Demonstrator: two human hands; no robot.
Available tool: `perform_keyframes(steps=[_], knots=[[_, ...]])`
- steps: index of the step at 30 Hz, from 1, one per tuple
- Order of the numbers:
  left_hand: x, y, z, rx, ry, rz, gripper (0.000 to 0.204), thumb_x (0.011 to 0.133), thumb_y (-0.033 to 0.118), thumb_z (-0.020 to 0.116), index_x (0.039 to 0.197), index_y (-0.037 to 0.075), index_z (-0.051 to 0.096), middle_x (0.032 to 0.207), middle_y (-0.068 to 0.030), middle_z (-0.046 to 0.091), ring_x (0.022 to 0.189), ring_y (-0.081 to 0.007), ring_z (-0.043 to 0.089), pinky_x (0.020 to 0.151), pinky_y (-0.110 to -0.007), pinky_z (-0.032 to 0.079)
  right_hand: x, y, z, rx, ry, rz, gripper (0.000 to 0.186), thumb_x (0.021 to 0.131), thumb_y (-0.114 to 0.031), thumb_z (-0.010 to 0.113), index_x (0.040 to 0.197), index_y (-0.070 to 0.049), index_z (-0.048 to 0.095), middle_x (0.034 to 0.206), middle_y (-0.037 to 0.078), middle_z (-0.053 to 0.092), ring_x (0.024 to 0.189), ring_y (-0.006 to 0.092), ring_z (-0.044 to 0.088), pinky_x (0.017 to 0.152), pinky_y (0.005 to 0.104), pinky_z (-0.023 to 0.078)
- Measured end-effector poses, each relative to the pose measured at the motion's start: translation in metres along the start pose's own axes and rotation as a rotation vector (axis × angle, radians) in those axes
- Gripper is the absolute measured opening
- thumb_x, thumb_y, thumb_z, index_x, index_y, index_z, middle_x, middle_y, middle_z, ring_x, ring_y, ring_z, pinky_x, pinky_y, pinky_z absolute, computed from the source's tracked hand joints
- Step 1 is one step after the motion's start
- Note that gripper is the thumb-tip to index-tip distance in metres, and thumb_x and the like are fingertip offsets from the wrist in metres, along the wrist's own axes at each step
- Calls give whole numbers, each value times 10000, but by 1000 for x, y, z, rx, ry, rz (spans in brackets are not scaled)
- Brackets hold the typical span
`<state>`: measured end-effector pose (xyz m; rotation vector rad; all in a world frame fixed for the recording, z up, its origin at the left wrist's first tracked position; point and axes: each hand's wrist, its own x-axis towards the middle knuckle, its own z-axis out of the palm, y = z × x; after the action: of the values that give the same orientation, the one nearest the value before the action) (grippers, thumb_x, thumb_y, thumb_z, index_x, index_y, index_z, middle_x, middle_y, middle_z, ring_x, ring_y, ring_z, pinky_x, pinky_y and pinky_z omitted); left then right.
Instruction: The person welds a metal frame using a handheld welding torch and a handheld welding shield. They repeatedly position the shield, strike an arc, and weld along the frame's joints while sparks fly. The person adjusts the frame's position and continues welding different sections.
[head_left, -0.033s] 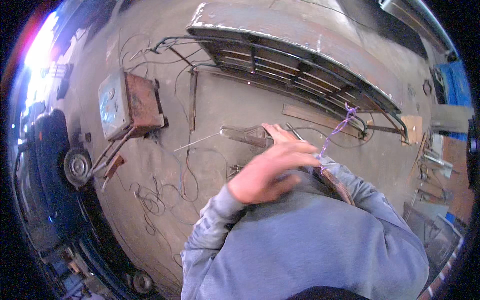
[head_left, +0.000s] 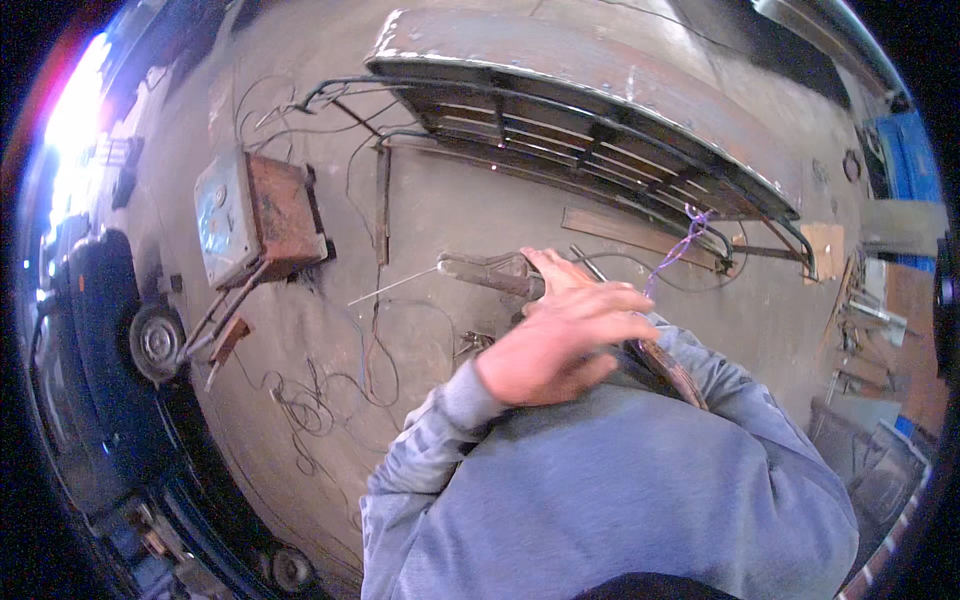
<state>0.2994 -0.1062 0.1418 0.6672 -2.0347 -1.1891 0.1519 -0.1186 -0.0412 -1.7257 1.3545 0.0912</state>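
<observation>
My right hand (head_left: 556, 270) is closed around a welding electrode holder (head_left: 490, 272). A thin pale welding rod (head_left: 395, 285) sticks out of its far end, toward the left. My left hand (head_left: 560, 345) crosses in front of my chest, partly covering the right one, with its fingers stretched to the right and its thumb lower and apart. Just beyond those fingers is a brown, narrow-edged piece (head_left: 675, 375) against my right forearm; most of it is hidden. A twisted purple cord (head_left: 680, 245) runs from beside my left fingertips up toward the metal frame.
A long metal bench-like frame (head_left: 590, 130) with slats stands ahead. To the left is a rusty box-shaped machine (head_left: 270, 210) on wheels, with loose cables (head_left: 310, 395) on the floor. A dark vehicle (head_left: 85, 340) lines the left side; boards and metal pieces (head_left: 870, 330) lie at right.
My left hand has shifted slightly right, over the lower end of the purple cord. The right hand and electrode holder stay nearly where they were.
</observation>
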Motion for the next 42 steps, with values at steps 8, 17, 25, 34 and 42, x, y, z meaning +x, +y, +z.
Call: perform_keyframes(steps=[8,17,25,34,42], knots=[[73,-30,58,-201,-394,7,387,804,81,716,1191,80,688,1149,-148,705,1126,-374,648,993,-474,502,-1,40,-26,140,21,-109,1021,705,-285,855,1578,-92,363,1485,264,462,1361,441,502,1160,466,430],[113,-42,83,-136,-327,-94,338,795,70,752,1129,72,706,1064,-120,719,1048,-352,672,938,-463,520,-17,189,-34,90,165,-104,774,764,-365,823,1360,-7,485,1390,302,469,1165,499,617,996,524,532],[82,-41,54,37,279,-713,234,818,106,839,1002,5,734,869,-47,721,816,-109,649,754,-288,529,-88,297,-88,124,282,-14,582,779,-361,805,1214,-24,615,1337,299,483,1147,501,590,1006,507,515],[-18,-78,16,-302,894,-645,466,1039,222,657,1432,7,532,1293,-68,645,1100,-161,616,945,-333,512,-185,370,-174,198,262,165,568,768,-344,811,1179,0,624,1176,227,573,1150,414,565,992,474,485],[-30,-152,0,-596,918,-639,566,1084,318,557,1560,52,406,1458,-102,560,1319,-239,565,1077,-401,485,-277,326,-224,652,492,507,465,788,-267,766,1166,-44,610,906,106,653,723,224,621,635,360,519]])
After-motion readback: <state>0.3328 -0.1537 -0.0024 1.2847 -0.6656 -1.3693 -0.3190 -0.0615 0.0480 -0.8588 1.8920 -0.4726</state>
